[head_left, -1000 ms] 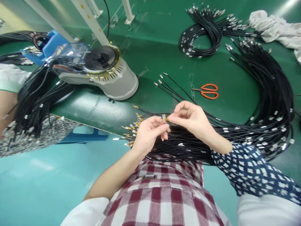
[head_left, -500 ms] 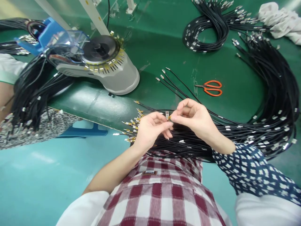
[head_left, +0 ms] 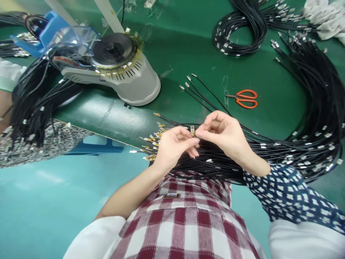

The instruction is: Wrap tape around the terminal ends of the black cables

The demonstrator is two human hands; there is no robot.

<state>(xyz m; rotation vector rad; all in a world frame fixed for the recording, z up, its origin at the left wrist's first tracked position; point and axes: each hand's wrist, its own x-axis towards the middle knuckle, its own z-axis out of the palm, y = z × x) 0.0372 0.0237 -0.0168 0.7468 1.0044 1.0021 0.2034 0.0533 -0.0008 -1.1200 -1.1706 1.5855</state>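
Note:
My left hand (head_left: 178, 145) and my right hand (head_left: 221, 135) meet over a thick bundle of black cables (head_left: 231, 163) at the table's front edge. Between the fingertips stands the metal end of a cable, a small connector (head_left: 192, 129), with a bit of yellow tape (head_left: 194, 133) beside it. The left thumb and fingers pinch just below the connector. My right thumb and index finger are closed at the yellow tape. Several cable ends with yellow tape (head_left: 153, 138) stick out left of my left hand. Fingers partly hide the held cable.
A grey tape dispenser (head_left: 140, 86) with a dark round disc stands back left. Orange-handled scissors (head_left: 244, 99) lie right of some loose cable ends (head_left: 188, 84). A coiled cable bundle (head_left: 239, 32) and a white cloth (head_left: 326, 18) are farther back. A co-worker's arm (head_left: 5, 104) is at the left.
Both hands keep their pinch at the connector with hardly any movement. The whole view has shifted slightly, so the scissors and the coiled bundle appear a little farther right and higher.

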